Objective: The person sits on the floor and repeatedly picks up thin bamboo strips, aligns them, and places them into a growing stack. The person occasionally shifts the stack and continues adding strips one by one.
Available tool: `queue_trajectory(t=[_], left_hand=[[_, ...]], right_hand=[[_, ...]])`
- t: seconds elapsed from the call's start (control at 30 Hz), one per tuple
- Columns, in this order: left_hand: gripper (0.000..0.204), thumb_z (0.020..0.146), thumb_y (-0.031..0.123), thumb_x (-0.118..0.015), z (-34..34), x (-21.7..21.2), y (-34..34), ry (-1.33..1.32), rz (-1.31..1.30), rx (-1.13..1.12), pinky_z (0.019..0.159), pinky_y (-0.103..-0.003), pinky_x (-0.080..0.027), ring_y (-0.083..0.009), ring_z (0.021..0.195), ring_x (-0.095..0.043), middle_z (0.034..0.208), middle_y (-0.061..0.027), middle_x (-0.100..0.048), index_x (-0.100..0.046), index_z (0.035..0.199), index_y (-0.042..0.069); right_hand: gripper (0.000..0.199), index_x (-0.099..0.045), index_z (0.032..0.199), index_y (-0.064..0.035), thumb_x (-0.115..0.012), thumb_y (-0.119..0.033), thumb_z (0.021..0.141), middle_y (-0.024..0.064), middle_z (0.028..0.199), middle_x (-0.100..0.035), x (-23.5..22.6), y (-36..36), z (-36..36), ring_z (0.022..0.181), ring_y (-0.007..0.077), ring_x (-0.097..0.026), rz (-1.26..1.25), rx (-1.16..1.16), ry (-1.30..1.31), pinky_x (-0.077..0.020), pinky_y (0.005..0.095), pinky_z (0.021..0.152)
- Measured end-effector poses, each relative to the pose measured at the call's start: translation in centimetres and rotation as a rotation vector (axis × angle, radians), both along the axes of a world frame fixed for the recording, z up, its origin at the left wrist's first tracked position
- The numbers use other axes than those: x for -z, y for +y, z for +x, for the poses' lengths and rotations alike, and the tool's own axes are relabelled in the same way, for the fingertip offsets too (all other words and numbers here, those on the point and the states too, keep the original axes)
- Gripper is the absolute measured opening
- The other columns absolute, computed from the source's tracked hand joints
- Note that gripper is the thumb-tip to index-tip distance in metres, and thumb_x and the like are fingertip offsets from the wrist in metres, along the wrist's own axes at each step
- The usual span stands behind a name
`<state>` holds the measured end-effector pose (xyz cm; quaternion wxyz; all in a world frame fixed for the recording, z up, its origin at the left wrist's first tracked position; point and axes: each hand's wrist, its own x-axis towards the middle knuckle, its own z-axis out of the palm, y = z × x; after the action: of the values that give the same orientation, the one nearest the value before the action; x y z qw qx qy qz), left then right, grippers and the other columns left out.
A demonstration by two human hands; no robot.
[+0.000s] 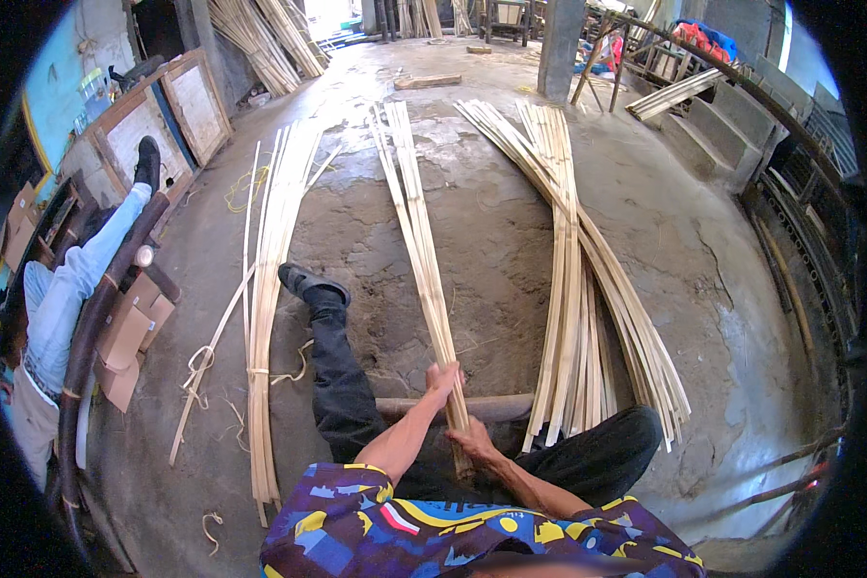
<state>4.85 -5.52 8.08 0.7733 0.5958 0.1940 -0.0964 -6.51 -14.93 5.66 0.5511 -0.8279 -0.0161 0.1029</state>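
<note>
A narrow bundle of long, pale bamboo strips (419, 231) runs from between my legs out across the floor, its far ends fanned slightly apart. My left hand (443, 380) is closed around it a little beyond a short log (501, 408). Nearer to me, my right hand (474, 442) grips the same strips close to their near end. On the left lies a tied bundle of bamboo strips (277, 222), beside my outstretched leg. Several crossed bundles of bamboo strips (564, 241) rest on the right, their near ends by my bent knee.
A person (82, 255) in light blue trousers is at the left, beside a dark pole (91, 318) and cardboard boxes (130, 332). More bamboo strips (270, 43) lean at the back left. A concrete pillar (557, 53) and steps (718, 135) stand at the far right.
</note>
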Motion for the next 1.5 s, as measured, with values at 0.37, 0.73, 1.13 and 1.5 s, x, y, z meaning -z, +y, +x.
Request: queue_trajectory(t=[0.37, 0.73, 1.13, 1.5], left_hand=[[0.027, 0.078, 0.023, -0.057, 10.4, -8.8, -0.8, -0.277, 0.019, 0.053, 0.046, -0.028, -0.049, -0.0163, 0.054, -0.056, 0.066, -0.0087, -0.055, -0.045, 0.086, 0.0], [0.034, 0.078, 0.033, -0.055, 5.1, 4.7, 0.3, 0.338, -0.26, 0.083, 0.042, -0.031, -0.047, -0.0172, 0.047, -0.053, 0.061, -0.0092, -0.054, -0.049, 0.083, 0.0], [0.042, 0.084, 0.04, -0.04, 11.6, -0.9, 13.9, 0.163, -0.159, -0.212, 0.042, -0.033, -0.045, -0.021, 0.044, -0.05, 0.055, -0.0088, -0.051, -0.05, 0.067, 0.003], [0.038, 0.083, 0.042, -0.044, 10.5, -20.8, 10.2, -0.624, 0.029, -0.136, 0.04, -0.024, -0.042, -0.0109, 0.045, -0.049, 0.055, -0.0038, -0.05, -0.046, 0.077, 0.004]], right_hand=[[0.032, -0.042, 0.092, -0.0009, -0.06, -0.019, 0.073, 0.0072, 0.068, -0.051, -7.6, -0.3, 10.3, 0.053, 0.014, -0.052, 0.439, 0.01, 0.078, -0.0441, 0.0292, 0.048], [0.037, -0.043, 0.098, 0.0007, -0.061, -0.02, 0.073, 0.0075, 0.069, -0.051, -0.7, 0.9, 5.7, 0.053, 0.0175, -0.055, 0.378, 0.035, 0.557, -0.0474, 0.0308, 0.046], [0.027, -0.049, 0.08, 0.0006, -0.06, -0.023, 0.074, 0.0058, 0.066, -0.053, -9.7, 10.0, 14.3, 0.055, 0.0148, -0.054, 0.416, -0.368, 0.505, -0.0449, 0.0286, 0.048], [0.045, -0.038, 0.11, 0.0009, -0.059, -0.014, 0.073, 0.0079, 0.079, -0.05, -19.5, 8.8, 14.5, 0.06, 0.0145, -0.05, 0.43, -0.227, -0.174, -0.0434, 0.0287, 0.049]])
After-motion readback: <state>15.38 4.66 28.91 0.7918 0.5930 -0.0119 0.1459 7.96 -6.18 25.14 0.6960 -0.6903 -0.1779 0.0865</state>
